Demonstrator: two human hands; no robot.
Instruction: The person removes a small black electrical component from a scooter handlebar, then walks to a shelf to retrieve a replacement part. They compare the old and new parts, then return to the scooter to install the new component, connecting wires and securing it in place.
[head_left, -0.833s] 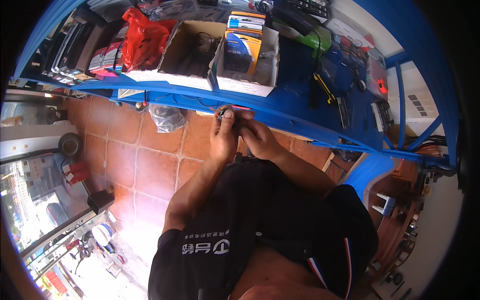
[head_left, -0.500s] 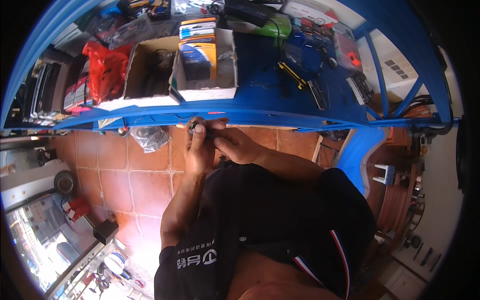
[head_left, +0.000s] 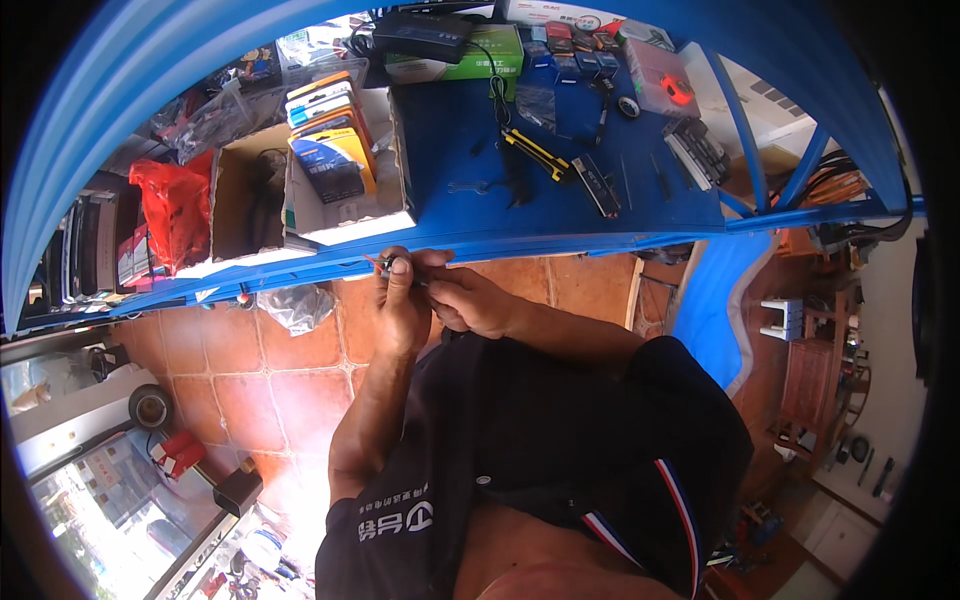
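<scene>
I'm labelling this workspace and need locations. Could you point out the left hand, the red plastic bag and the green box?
Left hand (head_left: 401,312), head view: middle, below the thumb.
Red plastic bag (head_left: 177,217), head view: crumpled middle.
Green box (head_left: 460,70), head view: green front face.

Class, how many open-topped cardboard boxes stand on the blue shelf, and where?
2. One cardboard box, brown inside, stands right of the crumpled red plastic bag; a white-fronted cardboard box holding upright colourful packets adjoins it, further right. Others may be hidden by clutter.
</scene>
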